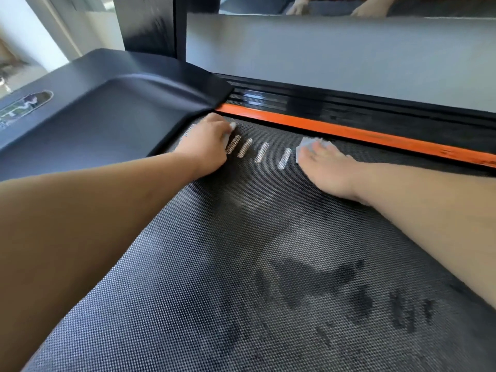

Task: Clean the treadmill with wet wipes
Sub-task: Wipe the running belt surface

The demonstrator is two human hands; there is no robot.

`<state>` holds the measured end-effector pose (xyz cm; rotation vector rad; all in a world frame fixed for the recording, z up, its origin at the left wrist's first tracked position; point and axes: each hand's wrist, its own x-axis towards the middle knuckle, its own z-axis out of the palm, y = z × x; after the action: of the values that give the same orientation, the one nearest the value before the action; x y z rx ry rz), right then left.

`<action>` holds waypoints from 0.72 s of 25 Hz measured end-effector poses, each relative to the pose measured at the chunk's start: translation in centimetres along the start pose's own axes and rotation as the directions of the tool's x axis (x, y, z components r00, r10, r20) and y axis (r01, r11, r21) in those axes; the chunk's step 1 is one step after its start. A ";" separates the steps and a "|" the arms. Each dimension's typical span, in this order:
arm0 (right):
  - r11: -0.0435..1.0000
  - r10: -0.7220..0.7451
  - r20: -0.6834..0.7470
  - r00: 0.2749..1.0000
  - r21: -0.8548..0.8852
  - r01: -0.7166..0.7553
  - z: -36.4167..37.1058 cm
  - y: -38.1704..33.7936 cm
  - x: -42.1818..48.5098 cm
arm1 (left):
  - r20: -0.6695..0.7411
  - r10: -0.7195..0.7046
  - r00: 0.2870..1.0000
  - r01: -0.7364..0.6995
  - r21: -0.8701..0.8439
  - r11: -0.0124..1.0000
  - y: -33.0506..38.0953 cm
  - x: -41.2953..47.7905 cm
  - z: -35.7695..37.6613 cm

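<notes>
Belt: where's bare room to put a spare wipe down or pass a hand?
Free: the near belt between the forearms, damp-smeared but bare, and the motor cover left of the left hand. Crowded: the far strip by the orange rail, where the right hand presses the wipe; only the stripes separate the hands.

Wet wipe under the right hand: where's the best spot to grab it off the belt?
Pinch the crumpled corner of the wet wipe sticking out past the fingertips of the right hand, coming from above on the side of the white stripes. The rest lies pressed flat under the fingers.
</notes>
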<state>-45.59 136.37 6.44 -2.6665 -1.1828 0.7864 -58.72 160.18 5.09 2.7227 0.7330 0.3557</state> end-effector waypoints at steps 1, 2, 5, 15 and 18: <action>0.998 -0.017 -0.011 1.000 -0.060 0.016 0.2 -0.2 0.1 | 0.023 -0.034 0.999 0.032 0.055 0.998 -0.5 0.0 -0.1; 0.994 -0.033 -0.036 0.999 -0.107 0.029 0.2 -0.4 0.0 | 0.076 -0.055 0.996 0.045 0.118 0.992 -0.7 -0.1 -0.1; 0.981 -0.023 -0.076 0.997 -0.196 0.008 0.5 -1.0 -0.3 | 0.236 -0.071 0.969 0.006 0.264 0.964 0.2 -0.4 0.2; 0.983 0.022 0.000 1.000 -0.183 -0.022 -0.4 -1.1 -0.3 | 0.424 0.510 0.748 -0.485 -0.176 0.857 1.2 -9.2 -1.8; 0.992 0.038 0.014 0.999 -0.120 -0.036 -0.3 -2.0 -2.1 | 0.379 0.245 0.892 -0.266 0.002 0.964 0.3 -7.5 -2.4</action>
<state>-47.90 136.22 8.22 -2.7913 -1.2254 0.7678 -65.62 156.58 6.21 2.8190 0.2820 -0.1387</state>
